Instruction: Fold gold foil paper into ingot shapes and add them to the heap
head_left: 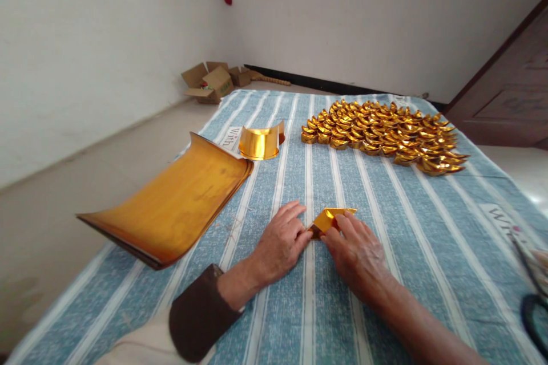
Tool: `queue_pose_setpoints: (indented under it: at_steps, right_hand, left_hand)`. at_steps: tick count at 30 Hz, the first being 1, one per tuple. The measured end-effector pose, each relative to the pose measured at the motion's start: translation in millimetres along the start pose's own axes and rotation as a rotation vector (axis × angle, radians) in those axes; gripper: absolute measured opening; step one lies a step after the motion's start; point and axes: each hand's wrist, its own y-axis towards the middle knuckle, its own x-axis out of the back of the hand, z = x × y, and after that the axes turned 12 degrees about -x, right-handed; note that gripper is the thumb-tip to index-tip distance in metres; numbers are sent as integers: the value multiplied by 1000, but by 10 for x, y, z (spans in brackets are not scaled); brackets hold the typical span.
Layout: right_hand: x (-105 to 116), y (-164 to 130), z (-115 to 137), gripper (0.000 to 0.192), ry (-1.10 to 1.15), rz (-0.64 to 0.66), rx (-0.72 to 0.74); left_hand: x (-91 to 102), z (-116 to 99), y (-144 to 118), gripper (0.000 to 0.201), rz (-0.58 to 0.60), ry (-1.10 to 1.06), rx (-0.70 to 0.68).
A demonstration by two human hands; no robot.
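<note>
A small piece of folded gold foil paper (326, 218) lies on the striped cloth in front of me, creased into a slanted shape. My left hand (282, 242) rests at its left end, the thumb and a finger against the lower left corner and the upper fingers bent above the cloth. From the right, my right hand (355, 248) presses thumb and fingertips onto the paper, hiding part of it. To the left lies a stack of large gold foil sheets (171, 199) with curled edges. Beyond it stands a curved gold foil strip (259, 142).
Several finished gold foil ingots (377, 128) sit in rows at the far right of the table. Scissors (533, 302) show at the right edge. Open cardboard boxes (212, 84) stand on the floor beyond the cloth-covered table (274, 308), near the wall.
</note>
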Motion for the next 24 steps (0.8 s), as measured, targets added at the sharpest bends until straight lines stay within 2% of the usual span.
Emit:
queue_pose_setpoints:
  at_steps: [7,10,12,14,17,19,24]
  right_hand:
    - [-3,-3,24,23,18,-39,-25]
    - [-3,-8,23,22,23,-14,-39]
    - [-1,-13,23,19,28,-9,-43]
    - [3,-18,22,17,27,-15,-40]
    - [14,-21,22,15,30,-20,-32]
    - [23,-20,22,15,43,-26,-29]
    - [30,-19,28,15,48,-34,-27]
  left_hand:
    - [54,-87,29,23,-54,121,-26]
    - [137,-263,37,15,-115,211,-80]
    - [178,-419,16,11,-141,250,-164]
    - [186,-565,-28,13,-99,247,-244]
    - [138,-695,-107,23,40,244,-220]
    - [90,-719,-150,30,102,240,-201]
    - [27,-702,-200,41,169,223,-148]
